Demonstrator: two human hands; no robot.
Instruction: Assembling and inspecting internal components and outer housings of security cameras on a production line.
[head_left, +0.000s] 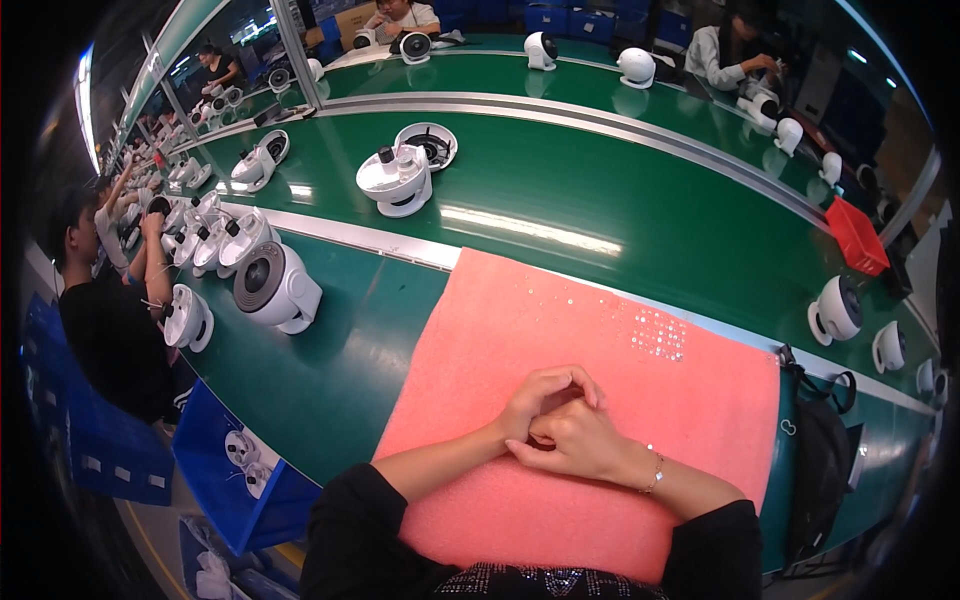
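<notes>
My left hand and my right hand rest together above a pink towel spread over the workbench. The left one is loosely curled, its fingers arched over the far side of the right; I see nothing between them. Folded into a fist, my right hand has its knuckles up and its thumb toward the left wrist. The inside of that fist is hidden. On the towel beyond the hands lie rows of small shiny studs, with several looser ones scattered left of them.
A green conveyor belt runs past the bench, carrying an opened white round-headed device. Another white device stands at left, near a co-worker. A black bag lies at right. Farther off is a red bin.
</notes>
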